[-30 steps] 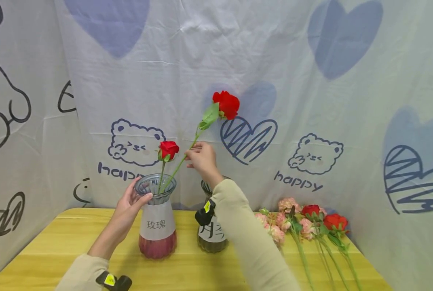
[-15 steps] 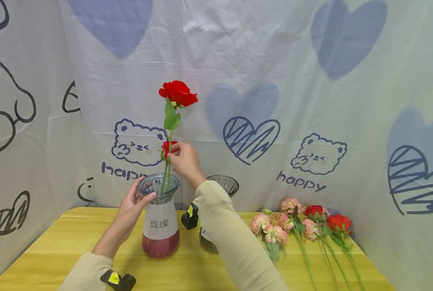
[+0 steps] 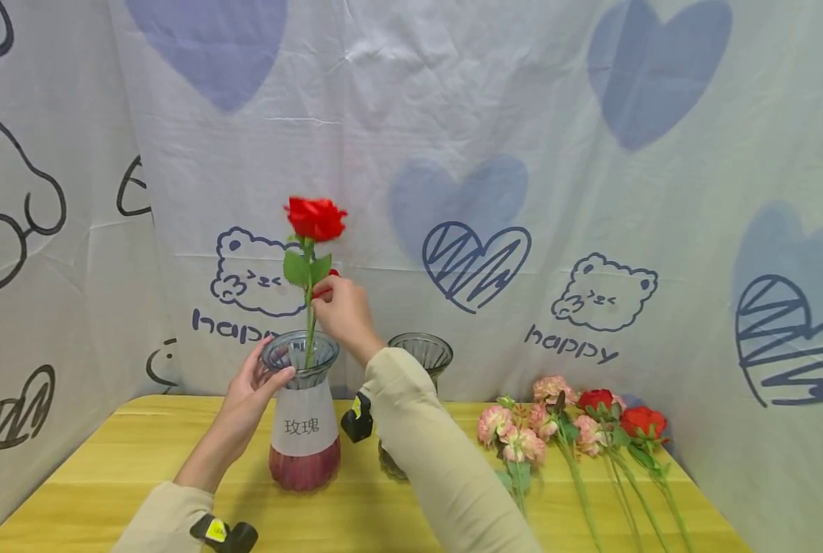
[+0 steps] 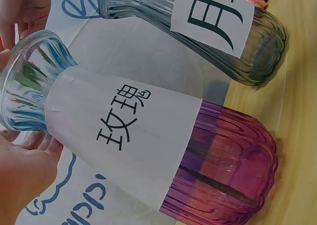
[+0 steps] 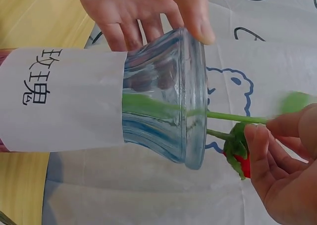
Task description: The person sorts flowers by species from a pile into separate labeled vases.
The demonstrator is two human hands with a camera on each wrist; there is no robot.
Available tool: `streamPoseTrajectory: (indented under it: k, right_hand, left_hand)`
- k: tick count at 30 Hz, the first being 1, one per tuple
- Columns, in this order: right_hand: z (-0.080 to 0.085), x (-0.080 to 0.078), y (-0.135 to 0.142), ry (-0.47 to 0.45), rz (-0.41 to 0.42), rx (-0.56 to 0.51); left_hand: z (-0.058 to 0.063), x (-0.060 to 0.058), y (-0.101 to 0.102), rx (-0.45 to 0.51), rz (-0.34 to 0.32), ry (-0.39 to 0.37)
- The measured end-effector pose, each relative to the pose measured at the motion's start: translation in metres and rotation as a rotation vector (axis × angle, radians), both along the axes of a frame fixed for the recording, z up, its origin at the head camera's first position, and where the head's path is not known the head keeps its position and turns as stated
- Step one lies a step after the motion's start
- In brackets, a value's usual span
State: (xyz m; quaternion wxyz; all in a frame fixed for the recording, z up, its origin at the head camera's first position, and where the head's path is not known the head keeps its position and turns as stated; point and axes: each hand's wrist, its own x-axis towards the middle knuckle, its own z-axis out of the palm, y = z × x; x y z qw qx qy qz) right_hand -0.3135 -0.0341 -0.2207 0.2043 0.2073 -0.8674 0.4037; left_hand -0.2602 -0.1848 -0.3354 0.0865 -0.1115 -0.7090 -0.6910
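Observation:
My left hand (image 3: 248,384) grips the neck of a ribbed glass vase (image 3: 305,465), thumb at the rim and fingers behind it. The vase has a pink base and a white paper label (image 4: 126,118) with two characters. Between thumb and fingers, my right hand (image 3: 345,311) pinches the green stem (image 5: 237,117) of a tall red rose (image 3: 316,219). Its lower stem runs down inside the vase mouth, and its bloom stands above my fingers. A shorter red rose (image 5: 242,163) leans in the same vase, mostly hidden behind my right hand in the head view.
A grey glass vase (image 3: 421,353) with a paper label stands to the right, partly behind my right sleeve. Pink flowers (image 3: 522,444) and red roses (image 3: 642,422) lie at the right of the wooden table (image 3: 134,461). A printed cloth (image 3: 397,92) hangs behind.
My right hand has brought the tall rose leftward to upright over the vase, then lowered it, its stem going deeper. The left hand stays on the vase neck.

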Motion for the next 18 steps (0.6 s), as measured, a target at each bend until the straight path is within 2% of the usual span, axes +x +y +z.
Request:
streamPoseTrajectory:
  k: [7, 18]
  right_hand:
    - [-0.001, -0.002, 0.008, -0.096, 0.050, -0.075]
    - [0.000, -0.003, 0.020, -0.172, 0.090, -0.182]
  left_hand:
    - [0.001, 0.000, 0.000, -0.010, 0.006, -0.016]
    - [0.001, 0.000, 0.000, -0.021, 0.004, -0.019]
